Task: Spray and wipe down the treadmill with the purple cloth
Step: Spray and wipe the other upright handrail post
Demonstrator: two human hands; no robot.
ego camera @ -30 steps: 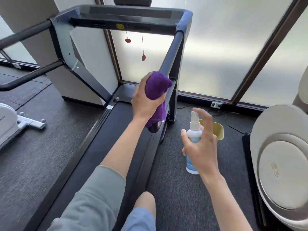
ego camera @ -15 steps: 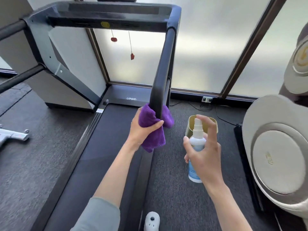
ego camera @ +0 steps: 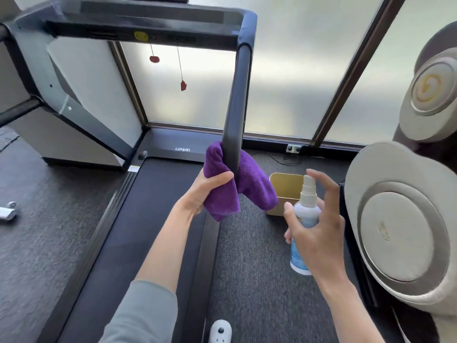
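Now at the near end of the treadmill's right handrail [ego camera: 235,102]: purple cloth [ego camera: 249,184], wrapped round the bar and gripped by left hand [ego camera: 205,191], having slid down its length in one second. Spray bottle [ego camera: 305,219]: clasped in right hand [ego camera: 319,233], forefinger raised off the nozzle. Handrail pass judged nearly complete; other treadmill surfaces remain.

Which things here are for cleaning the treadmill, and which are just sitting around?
For the job:
- purple cloth, wrapped round the treadmill's handrail, gripped by the left hand
- spray bottle, held by the right hand

Just sitting around:
- yellow bin on the floor
- beige massage chair on the right
- red safety clips hanging from the console
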